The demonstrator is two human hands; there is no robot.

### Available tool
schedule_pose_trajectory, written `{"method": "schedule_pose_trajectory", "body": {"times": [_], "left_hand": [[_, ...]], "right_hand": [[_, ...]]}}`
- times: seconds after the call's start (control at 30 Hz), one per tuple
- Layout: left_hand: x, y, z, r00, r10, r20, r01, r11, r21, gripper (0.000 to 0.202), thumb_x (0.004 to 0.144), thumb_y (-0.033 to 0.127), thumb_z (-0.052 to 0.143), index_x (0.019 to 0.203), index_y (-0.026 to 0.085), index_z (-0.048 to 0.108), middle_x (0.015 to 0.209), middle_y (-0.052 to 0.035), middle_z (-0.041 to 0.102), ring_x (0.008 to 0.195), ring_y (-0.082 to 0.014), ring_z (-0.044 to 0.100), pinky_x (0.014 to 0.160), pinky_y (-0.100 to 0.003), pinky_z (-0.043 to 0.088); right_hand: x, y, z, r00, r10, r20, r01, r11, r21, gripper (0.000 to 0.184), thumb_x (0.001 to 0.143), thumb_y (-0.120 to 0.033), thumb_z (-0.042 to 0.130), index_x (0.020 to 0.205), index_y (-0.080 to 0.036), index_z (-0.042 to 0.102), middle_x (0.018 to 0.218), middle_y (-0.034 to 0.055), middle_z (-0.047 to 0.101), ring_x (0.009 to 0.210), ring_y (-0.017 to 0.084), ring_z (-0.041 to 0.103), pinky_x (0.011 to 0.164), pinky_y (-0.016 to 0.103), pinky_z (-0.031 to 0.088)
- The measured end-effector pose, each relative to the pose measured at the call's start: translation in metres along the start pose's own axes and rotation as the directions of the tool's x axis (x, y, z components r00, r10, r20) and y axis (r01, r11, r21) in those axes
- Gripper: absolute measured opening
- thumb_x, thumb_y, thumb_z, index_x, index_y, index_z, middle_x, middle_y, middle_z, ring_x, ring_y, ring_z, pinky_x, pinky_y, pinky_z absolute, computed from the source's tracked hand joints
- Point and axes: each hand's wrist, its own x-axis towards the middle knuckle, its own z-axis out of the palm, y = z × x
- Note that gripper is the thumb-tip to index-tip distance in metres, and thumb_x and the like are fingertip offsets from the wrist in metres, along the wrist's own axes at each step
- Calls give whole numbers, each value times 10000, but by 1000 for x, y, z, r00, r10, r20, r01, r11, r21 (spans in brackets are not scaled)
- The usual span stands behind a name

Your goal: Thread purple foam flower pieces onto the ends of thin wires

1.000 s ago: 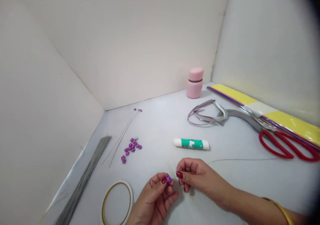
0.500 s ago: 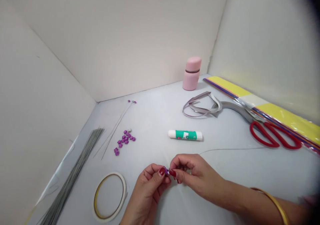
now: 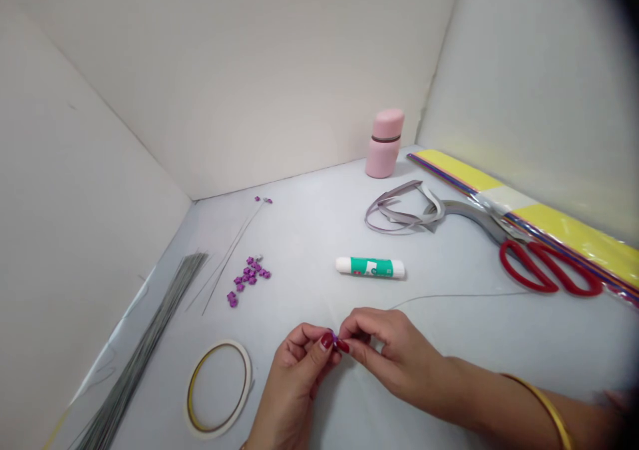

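Observation:
Between my two pinched hands is a small purple paper star [image 3: 334, 337], mostly covered by fingertips. My left hand [image 3: 304, 363] grips it between thumb and index finger. From the right, my right hand [image 3: 382, 347] pinches at the same small piece, thumb and fingertips close together. A thin wire [image 3: 449, 295] runs out from behind my right hand toward the scissors; its near end is hidden. Left of my hands, several purple paper stars [image 3: 249, 273] lie in a loose cluster. A roll of tape [image 3: 248, 387] lies flat beside my left hand.
Beyond my hands lies a glue stick [image 3: 372, 267]. Red-handled scissors [image 3: 529, 267], grey paper strips [image 3: 399, 214], a pink flask [image 3: 384, 144] and packaged yellow paper [image 3: 484, 182] are at the right. Wire bundles [image 3: 150, 350] and star-tipped wires [image 3: 234, 247] lie left. White walls enclose the table.
My hands' fingertips have come closer together around the purple star, so less of it shows. The camera view has shifted slightly; the other things lie as before.

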Motion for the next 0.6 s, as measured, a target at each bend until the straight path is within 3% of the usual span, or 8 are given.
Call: {"method": "schedule_pose_trajectory", "body": {"times": [0.17, 0.33, 0.6], "left_hand": [[1, 0, 0, 1000, -4, -7, 5, 999, 33, 79, 723, 203, 670, 706, 135, 634, 637, -8, 648, 636, -93, 561, 676, -210, 436], [2, -3, -4, 999, -38, 6, 38, 998, -50, 80, 685, 183, 703, 700, 128, 648, 632, -10, 656, 609, -80, 569, 659, -188, 451], [2, -2, -1, 999, -32, -20, 30, 997, -77, 112, 648, 192, 734, 677, 131, 645, 607, -12, 667, 588, -81, 584, 640, -186, 463]], "right_hand": [[1, -2, 1, 998, 61, -6, -60, 995, 75, 125, 818, -184, 504, 726, -187, 588, 660, -12, 617, 576, 103, 526, 542, 182, 402], [3, -3, 0, 995, 100, 2, -99, 983, 153, 122, 820, -196, 507, 727, -183, 584, 652, -14, 619, 574, 102, 533, 523, 176, 394], [3, -5, 0, 997, 74, -1, -73, 991, 112, 111, 802, -151, 501, 723, -163, 577, 645, -9, 601, 568, 95, 518, 533, 173, 397]]}}
